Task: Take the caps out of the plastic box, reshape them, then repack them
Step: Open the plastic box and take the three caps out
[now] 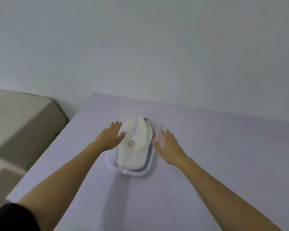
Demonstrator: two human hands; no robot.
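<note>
A clear plastic box [132,172] sits in the middle of the pale lilac table. A white cap [135,147] with a small coloured emblem lies on top inside it, with darker caps [149,157] stacked underneath, only their edges showing. My left hand [110,137] is flat with its fingers spread at the box's left side, and its thumb is close to the white cap. On the box's right side my right hand [168,147] is also spread flat. Neither hand holds anything.
The lilac table [207,164] reaches back to a plain grey-white wall [157,47]. Left of the table stands a beige upholstered block [20,122], below the table's left edge. The whole frame is slightly blurred.
</note>
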